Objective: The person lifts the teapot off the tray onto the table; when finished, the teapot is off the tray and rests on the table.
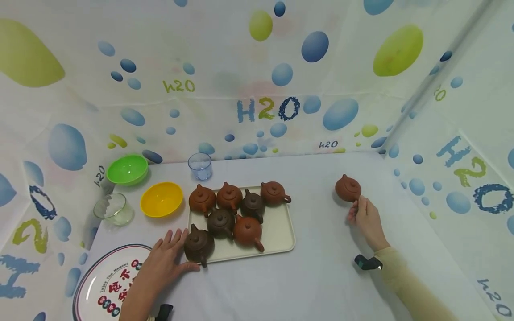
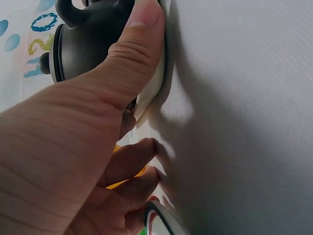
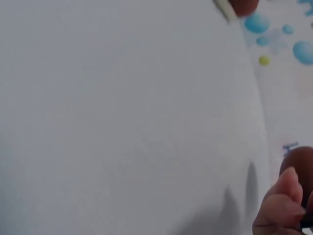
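Clay teapot (image 1: 347, 188) (handle) between right fingers (image 1: 355, 212); left hand (image 1: 166, 258) flat.

Staged recording booth, not a lived-in room: printed sheeting (image 1: 257, 89) with blue and green drops and "H2O" lettering encloses the surface (image 1: 321, 276) on three sides. The surface is draped in plain white cloth. Props are set out in order: clay teapots on a cream tray (image 1: 281, 232), plastic bowls (image 1: 160, 198), cups.
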A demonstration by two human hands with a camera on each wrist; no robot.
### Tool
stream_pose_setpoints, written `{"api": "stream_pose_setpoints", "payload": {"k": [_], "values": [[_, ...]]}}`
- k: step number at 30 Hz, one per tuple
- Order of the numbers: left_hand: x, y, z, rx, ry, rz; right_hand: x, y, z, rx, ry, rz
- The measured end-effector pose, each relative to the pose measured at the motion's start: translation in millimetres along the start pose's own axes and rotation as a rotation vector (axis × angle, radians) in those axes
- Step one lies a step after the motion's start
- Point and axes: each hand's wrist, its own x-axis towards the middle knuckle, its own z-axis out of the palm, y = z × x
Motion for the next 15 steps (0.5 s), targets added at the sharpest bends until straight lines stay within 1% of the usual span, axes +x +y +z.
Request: {"api": "stream_pose_setpoints", "payload": {"k": [3, 5, 8, 12, 15], "values": [[1.3, 0.2, 0.0, 0.000, -0.012, -0.006, 21.6, 3.0, -13.7, -0.129, 0.065, 0.007], [1.7, 0.3, -0.4, -0.002, -0.018, -0.009, 37.5, 6.0, -22.8, -0.185, 0.094, 0.019], [2.2, -0.3, -2.8, -0.006, -0.024, -0.021, 63.8, 10.3, -35.8, -0.246, 0.113, 0.039], [2.7, 1.1, -2.5, -0.022, -0.042, -0.020, 95.1, 20.1, -55.2, -0.286, 0.113, 0.132], [1.7, 2.6, -1.9, -0.028, -0.046, -0.008, 112.8, 26.7, -64.1, -0.273, 0.123, 0.194]]}}
